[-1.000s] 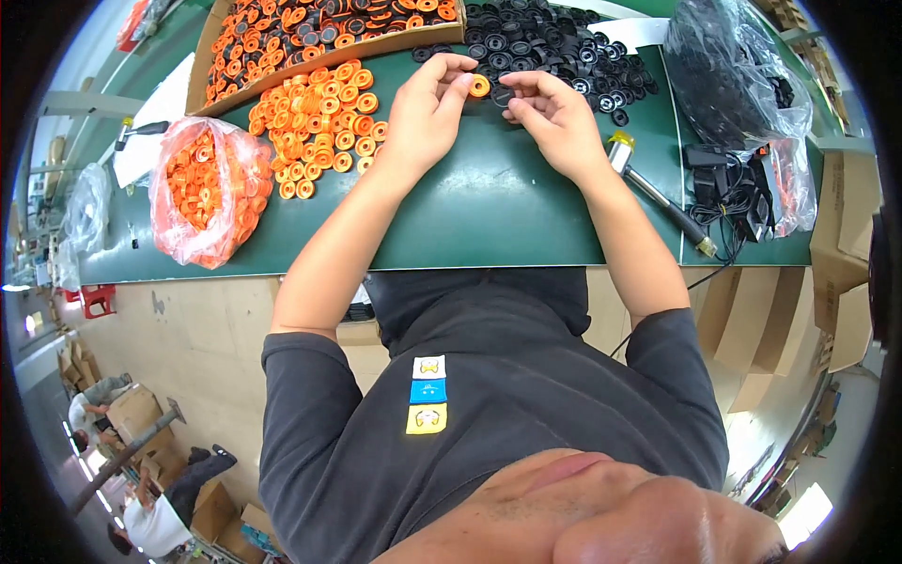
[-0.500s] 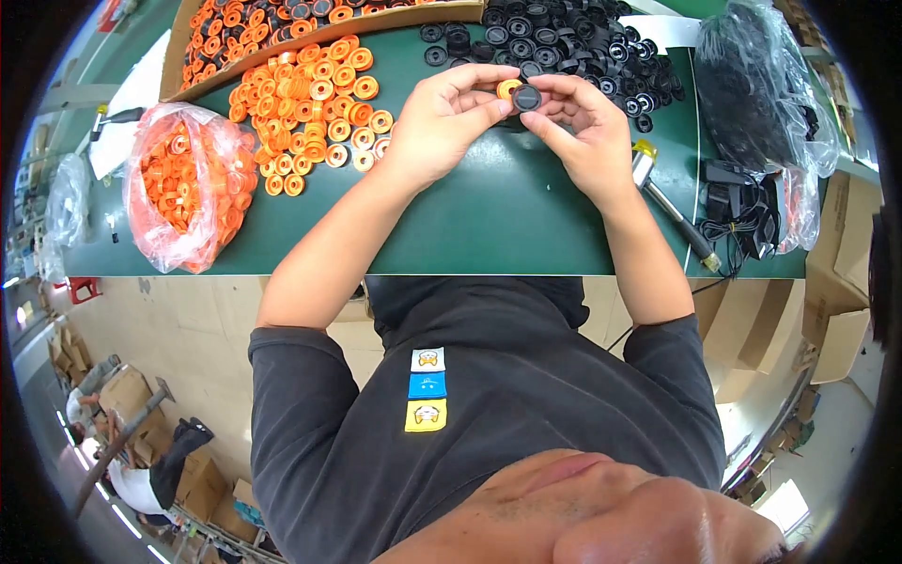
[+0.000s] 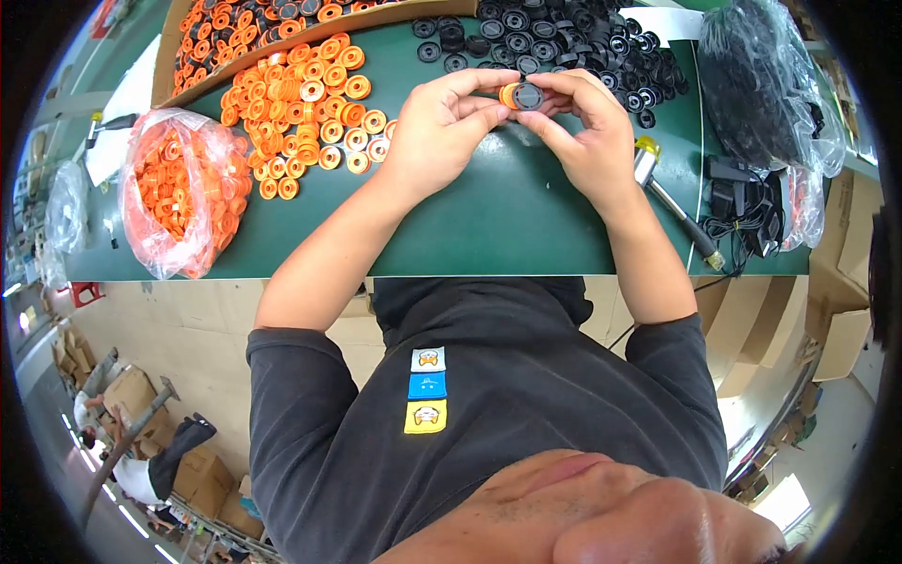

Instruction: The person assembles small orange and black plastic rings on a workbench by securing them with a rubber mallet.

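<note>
Both hands (image 3: 526, 132) on orange-and-black caps (image 3: 521, 95)

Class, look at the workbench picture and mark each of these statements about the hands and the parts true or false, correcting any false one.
1. Both hands hold parts above the green table. True.
2. The left hand holds a black part. False: it holds the orange ring; the right hand holds the black cap.
3. The two parts touch. True.
4. The clear bag at left holds black parts. False: orange ones.
5. A hammer lies right of the right hand. True.
</note>
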Demonstrator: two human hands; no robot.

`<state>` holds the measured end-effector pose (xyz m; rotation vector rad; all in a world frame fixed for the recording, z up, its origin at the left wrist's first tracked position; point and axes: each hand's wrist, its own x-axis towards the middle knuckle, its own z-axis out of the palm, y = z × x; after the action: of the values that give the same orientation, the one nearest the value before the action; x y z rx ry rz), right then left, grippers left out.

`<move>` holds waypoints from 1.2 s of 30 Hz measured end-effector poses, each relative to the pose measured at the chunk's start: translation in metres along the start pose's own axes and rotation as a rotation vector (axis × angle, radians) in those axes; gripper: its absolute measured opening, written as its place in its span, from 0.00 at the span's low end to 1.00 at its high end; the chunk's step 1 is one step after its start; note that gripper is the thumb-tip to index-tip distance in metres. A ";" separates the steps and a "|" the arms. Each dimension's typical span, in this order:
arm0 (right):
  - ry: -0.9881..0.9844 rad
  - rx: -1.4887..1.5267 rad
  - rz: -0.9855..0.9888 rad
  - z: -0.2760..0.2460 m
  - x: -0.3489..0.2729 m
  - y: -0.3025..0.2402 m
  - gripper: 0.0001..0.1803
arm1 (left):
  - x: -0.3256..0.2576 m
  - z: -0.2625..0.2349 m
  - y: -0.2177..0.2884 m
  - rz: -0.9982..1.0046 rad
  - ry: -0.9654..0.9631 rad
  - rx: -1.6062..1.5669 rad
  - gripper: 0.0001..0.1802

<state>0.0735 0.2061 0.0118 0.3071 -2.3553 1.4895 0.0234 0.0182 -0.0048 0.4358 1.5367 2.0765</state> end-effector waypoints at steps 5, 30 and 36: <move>-0.003 -0.003 0.004 0.001 -0.002 -0.001 0.20 | 0.000 0.000 0.001 0.012 0.004 0.033 0.19; 0.023 -0.161 -0.080 0.000 -0.006 -0.004 0.17 | -0.002 0.006 -0.001 -0.010 0.027 0.070 0.19; 0.010 -0.116 -0.051 0.000 -0.008 -0.004 0.16 | -0.003 0.008 0.001 -0.012 0.022 0.034 0.20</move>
<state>0.0817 0.2050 0.0119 0.3275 -2.3961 1.3225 0.0296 0.0228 -0.0009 0.4156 1.5853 2.0555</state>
